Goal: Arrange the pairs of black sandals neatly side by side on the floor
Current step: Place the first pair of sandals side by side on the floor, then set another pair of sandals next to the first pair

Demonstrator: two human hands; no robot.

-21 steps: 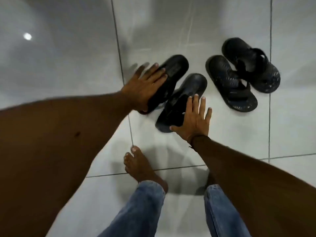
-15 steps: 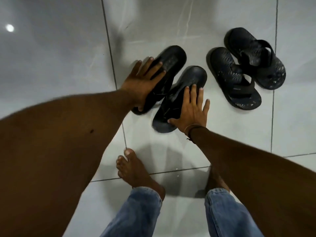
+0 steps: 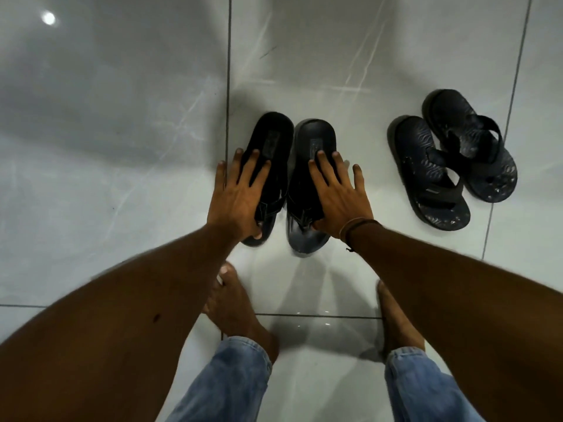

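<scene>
Our left hand (image 3: 240,199) lies flat, fingers spread, on the left sandal (image 3: 268,175); our right hand (image 3: 338,196) lies the same way on the right sandal (image 3: 310,184). The two sandals sit side by side under our palms, edges touching, heels pointing away from us. Well to the right of our right hand the second pair (image 3: 451,159) rests on the tiled floor (image 3: 122,147), one sandal overlapping the other at a slant. Nearer than our hands, our bare feet (image 3: 237,306) and jeans cuffs (image 3: 240,354) stand on the tiles.
</scene>
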